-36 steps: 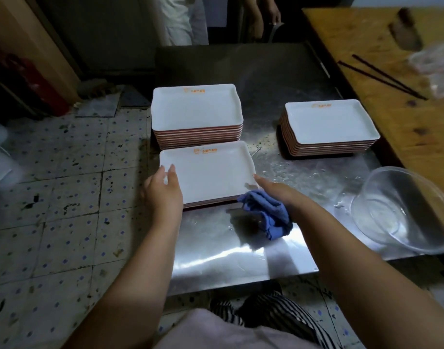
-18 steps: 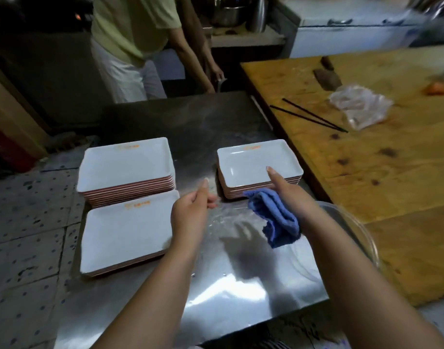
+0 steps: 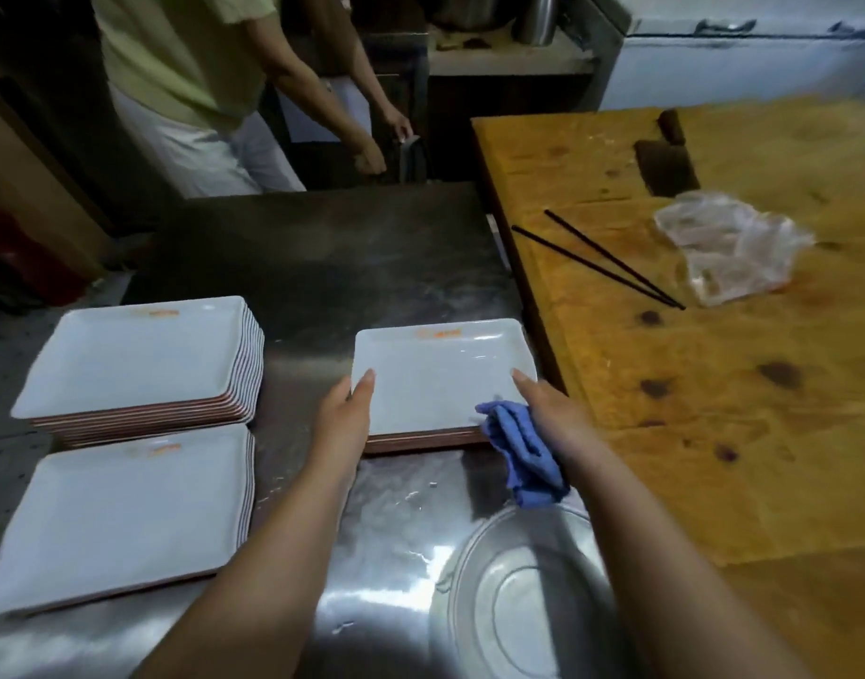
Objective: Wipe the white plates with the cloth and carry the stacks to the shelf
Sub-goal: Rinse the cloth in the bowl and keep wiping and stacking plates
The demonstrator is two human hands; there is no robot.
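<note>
Three stacks of white rectangular plates stand on the steel table point(image 3: 322, 267). One stack point(image 3: 136, 355) sits at the far left, a lower one point(image 3: 122, 512) in front of it, and a third stack point(image 3: 435, 379) at the right. My left hand point(image 3: 345, 419) holds the left edge of the right stack's top plate, thumb on the rim. My right hand point(image 3: 553, 414) grips a crumpled blue cloth point(image 3: 523, 453) at that plate's near right corner, with its forefinger stretched along the right edge.
A clear glass bowl point(image 3: 518, 595) lies on the steel table just below my right arm. The wooden table point(image 3: 690, 384) to the right carries black chopsticks point(image 3: 602, 262), a plastic bag point(image 3: 729, 242) and a cleaver point(image 3: 665, 164). Another person point(image 3: 185, 90) stands beyond the table.
My left hand left the near-left plate and both hands moved right to the right stack, now touching its top plate. The view swung right with them.
</note>
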